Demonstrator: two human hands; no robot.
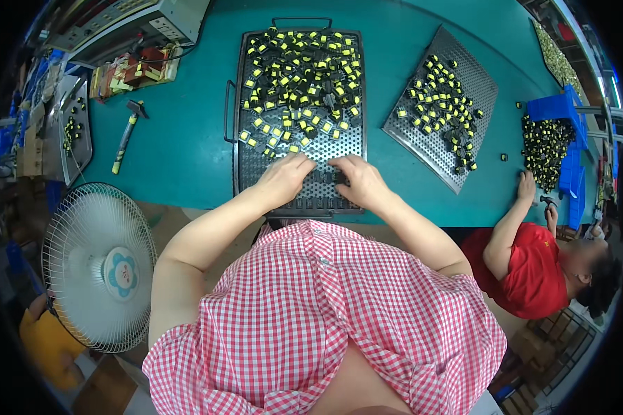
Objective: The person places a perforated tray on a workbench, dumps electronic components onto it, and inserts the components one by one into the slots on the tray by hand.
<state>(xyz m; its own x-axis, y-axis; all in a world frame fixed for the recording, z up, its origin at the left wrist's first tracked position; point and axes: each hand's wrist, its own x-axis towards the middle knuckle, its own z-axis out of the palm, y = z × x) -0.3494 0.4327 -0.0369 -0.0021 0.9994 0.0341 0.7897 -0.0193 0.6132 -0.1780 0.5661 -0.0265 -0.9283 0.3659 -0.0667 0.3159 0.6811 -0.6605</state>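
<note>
Yellow-black parts [313, 90] cover the far side of the metal tray [333, 149]; left hand [286, 179] and right hand [362, 182] bend over its near side; their grip I cannot tell.

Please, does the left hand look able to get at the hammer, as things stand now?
Probably yes, with some stretch: the left hand would pass over the side handle of the tray, then nothing seems to stand on the green table before the hammer. The fan looks off that line.
</note>
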